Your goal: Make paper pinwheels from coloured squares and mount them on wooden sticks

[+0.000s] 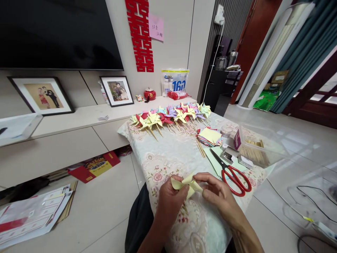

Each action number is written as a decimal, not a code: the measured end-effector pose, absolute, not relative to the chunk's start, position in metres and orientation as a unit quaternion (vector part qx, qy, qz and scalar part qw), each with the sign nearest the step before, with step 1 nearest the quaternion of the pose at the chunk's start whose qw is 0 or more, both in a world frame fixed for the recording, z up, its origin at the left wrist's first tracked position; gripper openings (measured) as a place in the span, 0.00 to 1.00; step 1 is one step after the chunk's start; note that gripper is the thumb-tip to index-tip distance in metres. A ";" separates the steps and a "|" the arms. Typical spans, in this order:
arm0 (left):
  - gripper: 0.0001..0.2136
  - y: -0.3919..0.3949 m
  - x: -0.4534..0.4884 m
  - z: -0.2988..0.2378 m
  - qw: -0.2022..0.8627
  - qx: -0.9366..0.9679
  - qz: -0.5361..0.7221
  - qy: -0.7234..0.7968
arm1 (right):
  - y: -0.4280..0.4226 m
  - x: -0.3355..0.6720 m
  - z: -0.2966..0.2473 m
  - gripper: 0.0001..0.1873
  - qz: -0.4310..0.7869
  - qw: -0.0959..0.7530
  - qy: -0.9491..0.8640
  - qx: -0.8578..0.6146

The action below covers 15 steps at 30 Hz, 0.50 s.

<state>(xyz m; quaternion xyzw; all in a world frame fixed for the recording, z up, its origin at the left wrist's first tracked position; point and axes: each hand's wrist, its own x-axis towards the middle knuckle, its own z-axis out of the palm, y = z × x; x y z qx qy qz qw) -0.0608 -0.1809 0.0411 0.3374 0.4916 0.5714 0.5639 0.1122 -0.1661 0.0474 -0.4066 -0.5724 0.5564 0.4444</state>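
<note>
Hard to make out: centre folds of the pale yellow paper pinwheel (pixel 190 182), partly covered by the left thumb; also the contents of the small open box (pixel 234 152), too small to identify. Cut off at top left: television (pixel 58 35). Partly hidden behind front blades: many of the massed pinwheels (pixel 171 116) at the far end of the table.

Paper pinwheel located directly between both hands, over the near end of the floral tablecloth (pixel 168 156). Left hand (pixel 171 197): closed, left side of the paper pinched between thumb and curled fingers. Right hand (pixel 219 195): thumb and index finger nearly together on the right-hand tip, remaining fingers loosely bent. Just beyond the right hand: red-handled scissors (pixel 226 167), partly over a pale green sheet (pixel 214 164).

Materials: thin matte paper, curled into rounded loops with pointed tips. Multicoloured square paper stack (pixel 210 135), edges fanned. Slender wooden sticks (pixel 200 148) alongside; more inside the clear plastic box (pixel 275 147).
</note>
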 end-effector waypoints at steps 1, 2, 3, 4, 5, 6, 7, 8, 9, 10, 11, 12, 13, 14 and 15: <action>0.09 -0.182 -0.061 0.040 0.561 0.351 0.564 0.494 | -0.167 0.110 0.047 0.17 0.547 0.440 -0.581 -0.411; 0.08 -0.183 -0.061 0.039 0.557 0.369 0.556 0.495 | -0.168 0.106 0.047 0.14 0.538 0.436 -0.588 -0.419; 0.08 -0.185 -0.061 0.037 0.551 0.389 0.546 0.497 | -0.169 0.103 0.045 0.12 0.531 0.431 -0.591 -0.428; 0.07 -0.186 -0.060 0.036 0.545 0.409 0.535 0.499 | -0.170 0.100 0.044 0.11 0.525 0.428 -0.591 -0.438; 0.06 -0.187 -0.060 0.035 0.539 0.426 0.525 0.502 | -0.171 0.097 0.042 0.10 0.521 0.428 -0.588 -0.447; 0.05 -0.188 -0.060 0.034 0.534 0.442 0.514 0.505 | -0.171 0.095 0.041 0.11 0.517 0.427 -0.585 -0.455; 0.04 -0.189 -0.060 0.033 0.528 0.456 0.505 0.509 | -0.171 0.093 0.040 0.11 0.513 0.426 -0.584 -0.463; 0.03 -0.190 -0.060 0.032 0.518 0.470 0.497 0.514 | -0.172 0.093 0.040 0.11 0.509 0.425 -0.586 -0.467; 0.02 -0.191 -0.059 0.032 0.507 0.482 0.492 0.518 | -0.172 0.092 0.040 0.12 0.504 0.423 -0.590 -0.468; 0.02 -0.192 -0.059 0.032 0.496 0.494 0.488 0.522 | -0.172 0.092 0.041 0.11 0.499 0.420 -0.597 -0.467; 0.02 -0.192 -0.059 0.032 0.487 0.504 0.485 0.524 | -0.172 0.093 0.042 0.11 0.496 0.419 -0.603 -0.463; 0.03 -0.193 -0.059 0.032 0.484 0.509 0.483 0.523 | -0.172 0.094 0.042 0.11 0.495 0.422 -0.607 -0.456; 0.03 -0.192 -0.059 0.033 0.490 0.511 0.481 0.518 | -0.172 0.095 0.042 0.10 0.497 0.430 -0.607 -0.446; 0.03 -0.192 -0.061 0.034 0.504 0.510 0.478 0.507 | -0.172 0.097 0.042 0.09 0.505 0.443 -0.599 -0.435; 0.04 -0.191 -0.063 0.036 0.522 0.506 0.477 0.493 | -0.171 0.099 0.040 0.08 0.520 0.461 -0.582 -0.423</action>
